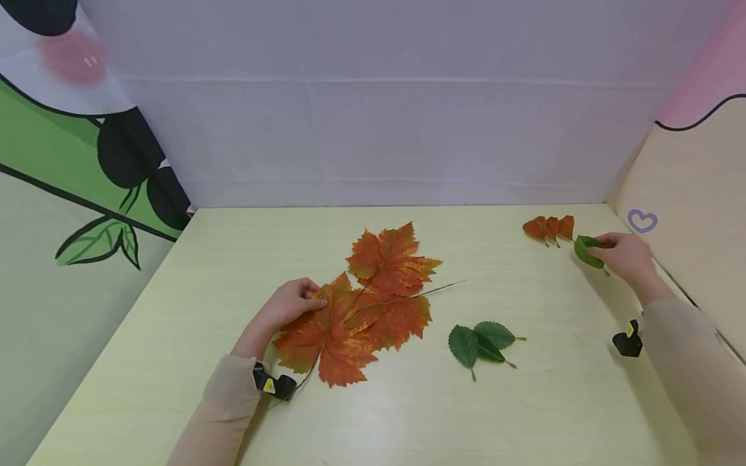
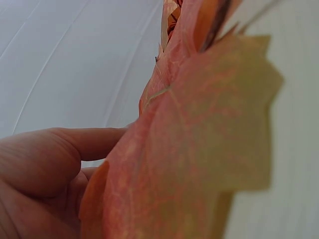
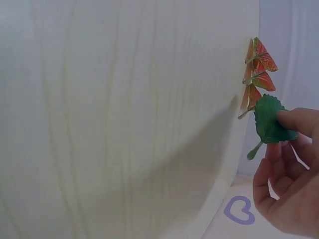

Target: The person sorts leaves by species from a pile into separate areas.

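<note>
My right hand (image 1: 629, 259) pinches a small green leaf (image 1: 587, 252) between thumb and fingers at the table's right side. In the right wrist view that green leaf (image 3: 269, 119) has a serrated edge and a short stem pointing down. Just beyond it lie several small folded orange-red leaves (image 1: 550, 228) in a row. On the left, my left hand (image 1: 289, 303) holds the edge of a large orange maple leaf (image 1: 332, 333), thumb on top. The left wrist view shows this maple leaf (image 2: 189, 134) close up, hiding some fingertips. Two more maple leaves (image 1: 392, 259) overlap it.
Three green leaves (image 1: 463, 346) lie overlapping near the middle right of the pale wooden table (image 1: 396, 427). A pale cloth backdrop (image 1: 396, 142) stands along the far edge. Printed panels (image 1: 699, 194) flank the sides. Each wrist carries a small black device (image 1: 628, 340).
</note>
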Demonstrator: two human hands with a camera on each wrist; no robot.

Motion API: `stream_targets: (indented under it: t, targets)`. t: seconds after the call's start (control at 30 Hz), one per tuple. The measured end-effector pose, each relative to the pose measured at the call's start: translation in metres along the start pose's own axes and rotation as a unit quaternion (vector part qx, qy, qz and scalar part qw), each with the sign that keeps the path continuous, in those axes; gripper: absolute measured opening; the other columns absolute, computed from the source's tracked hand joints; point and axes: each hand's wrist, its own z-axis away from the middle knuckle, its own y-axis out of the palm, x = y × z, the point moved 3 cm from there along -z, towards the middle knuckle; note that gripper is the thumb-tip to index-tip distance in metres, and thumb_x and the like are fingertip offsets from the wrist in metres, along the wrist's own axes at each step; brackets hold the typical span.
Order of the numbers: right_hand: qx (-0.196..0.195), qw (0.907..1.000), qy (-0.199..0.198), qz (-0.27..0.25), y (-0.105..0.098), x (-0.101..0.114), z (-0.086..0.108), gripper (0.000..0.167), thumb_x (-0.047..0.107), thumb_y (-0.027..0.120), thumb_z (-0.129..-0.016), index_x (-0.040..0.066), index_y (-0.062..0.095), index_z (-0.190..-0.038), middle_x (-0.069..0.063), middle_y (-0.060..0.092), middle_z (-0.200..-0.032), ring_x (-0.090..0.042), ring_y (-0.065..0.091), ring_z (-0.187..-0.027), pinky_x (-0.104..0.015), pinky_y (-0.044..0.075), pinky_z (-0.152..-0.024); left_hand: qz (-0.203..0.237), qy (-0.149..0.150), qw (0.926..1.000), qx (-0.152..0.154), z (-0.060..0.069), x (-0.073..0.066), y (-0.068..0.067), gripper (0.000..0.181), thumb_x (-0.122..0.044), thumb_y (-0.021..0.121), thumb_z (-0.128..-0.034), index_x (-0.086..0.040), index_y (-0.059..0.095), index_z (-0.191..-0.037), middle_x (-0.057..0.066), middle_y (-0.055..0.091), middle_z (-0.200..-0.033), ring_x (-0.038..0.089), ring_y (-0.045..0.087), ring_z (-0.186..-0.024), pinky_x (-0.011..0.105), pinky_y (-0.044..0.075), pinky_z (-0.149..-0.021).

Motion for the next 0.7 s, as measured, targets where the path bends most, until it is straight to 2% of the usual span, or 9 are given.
stream_targets:
  t: [0.13,0.4,0.53,0.7]
  targets:
    - [0.006,0.9999,0.006,0.009,0.005,-0.006,-0.005,0.05,0.03,0.05,-0.091,-0.013,0.048,-0.117,-0.035,0.05,-0.112,-0.043,0.051,-0.094,-0.045,0.043,-0.071,0.004,-0.003,1.0,0.0,0.002,0.0,0.0,0.03,-0.022,0.065,-0.0836,-0.002,0.056,-0.103,0.007,0.054,-0.083,0.019,0.048,-0.072,0.027,0.04,-0.063]
    - [0.035,0.9984,0.044,-0.001,0.01,-0.012,-0.007,0.055,0.034,0.049,-0.091,-0.012,0.045,-0.12,-0.034,0.047,-0.117,-0.046,0.043,-0.102,-0.053,0.037,-0.082,0.005,0.001,1.0,0.004,0.004,-0.002,-0.001,0.03,-0.022,0.066,-0.0831,-0.002,0.056,-0.103,0.008,0.054,-0.083,0.02,0.048,-0.073,0.027,0.04,-0.063]
    - [0.045,0.9979,0.047,0.006,0.01,-0.012,-0.006,0.057,0.037,0.048,-0.091,-0.011,0.044,-0.121,-0.034,0.047,-0.117,-0.046,0.044,-0.101,-0.053,0.038,-0.081,0.006,0.0,1.0,0.005,0.005,-0.003,-0.002,0.03,-0.022,0.065,-0.0833,-0.001,0.056,-0.103,0.008,0.054,-0.083,0.019,0.048,-0.072,0.027,0.04,-0.062]
    - [0.04,0.9976,0.042,0.038,0.006,-0.011,-0.003,0.056,0.04,0.049,-0.089,-0.007,0.048,-0.119,-0.032,0.05,-0.115,-0.045,0.048,-0.098,-0.046,0.04,-0.069,0.003,0.004,1.0,0.005,0.005,-0.003,-0.004,0.031,-0.023,0.065,-0.0834,-0.001,0.056,-0.103,0.007,0.054,-0.082,0.018,0.048,-0.072,0.028,0.04,-0.062]
